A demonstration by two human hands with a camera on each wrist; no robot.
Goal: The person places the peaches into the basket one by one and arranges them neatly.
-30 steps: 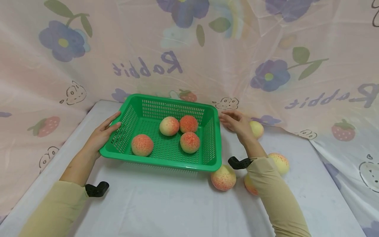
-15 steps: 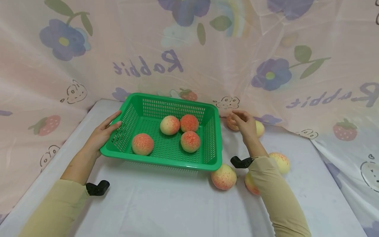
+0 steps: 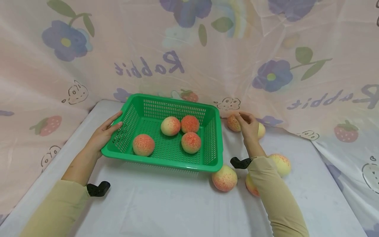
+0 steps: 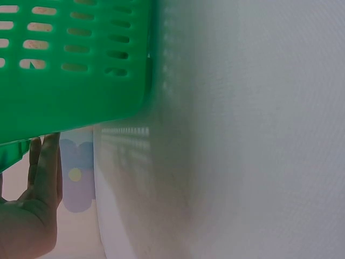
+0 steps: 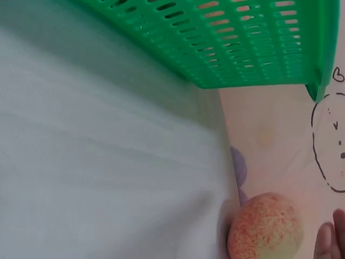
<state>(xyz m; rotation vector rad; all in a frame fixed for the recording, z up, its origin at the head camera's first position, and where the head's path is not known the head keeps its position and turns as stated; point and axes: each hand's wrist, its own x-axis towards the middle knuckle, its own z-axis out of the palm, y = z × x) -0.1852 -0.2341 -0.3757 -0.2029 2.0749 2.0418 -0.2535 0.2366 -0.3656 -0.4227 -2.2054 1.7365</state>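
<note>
A green plastic basket (image 3: 165, 161) stands on the white-covered table; in it lie one peach (image 3: 143, 144) at the front left and three peaches (image 3: 189, 124) toward the right. My left hand (image 3: 102, 136) rests against the basket's left side, with extended fingers at the rim; part of these fingers (image 4: 46, 172) shows beneath the rim in the left wrist view. Right of the basket, my right hand (image 3: 250, 128) is beside a reddish peach (image 3: 234, 123). In the right wrist view its fingertips (image 5: 326, 240) are apart from this peach (image 5: 267, 229). Nothing shows in its grasp.
A pale peach (image 3: 261, 130) is partly hidden behind the right hand. Other peaches lie near the right forearm: one (image 3: 224, 178) by the basket's front corner, one (image 3: 251, 186) partly under the sleeve, one (image 3: 281, 164) farther right. A patterned curtain (image 3: 201, 75) hangs behind the table (image 3: 165, 204).
My right hand has moved right, away from the basket's right rim, and the reddish peach has come into view beside it. The left hand and basket stay in place.
</note>
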